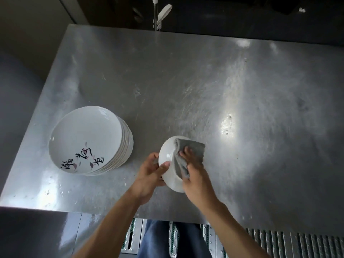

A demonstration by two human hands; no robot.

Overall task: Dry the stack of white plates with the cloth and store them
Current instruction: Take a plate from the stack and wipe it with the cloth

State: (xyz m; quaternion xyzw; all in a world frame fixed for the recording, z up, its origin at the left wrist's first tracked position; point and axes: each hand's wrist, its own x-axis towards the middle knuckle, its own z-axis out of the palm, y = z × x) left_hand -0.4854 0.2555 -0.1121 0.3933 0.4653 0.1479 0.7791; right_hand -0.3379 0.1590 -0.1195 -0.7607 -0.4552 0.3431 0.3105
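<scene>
Left hand (150, 172) pinches one plate (167, 157) by its rim, thumb on the face; right hand (195, 175) clamps the grey cloth (192, 148) over it. Held above the table (186, 81), it stands on edge, long axis near-to-far. Farther left, the stack (87, 138) waits: early days, nothing visibly stored.

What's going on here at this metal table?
A person is drying dishes at a steel table. Their left hand grips a white plate by its rim, tilted up off the table, while the right hand holds a grey cloth against it. A stack of white plates with black brush lettering sits on the table to the person's left.
</scene>
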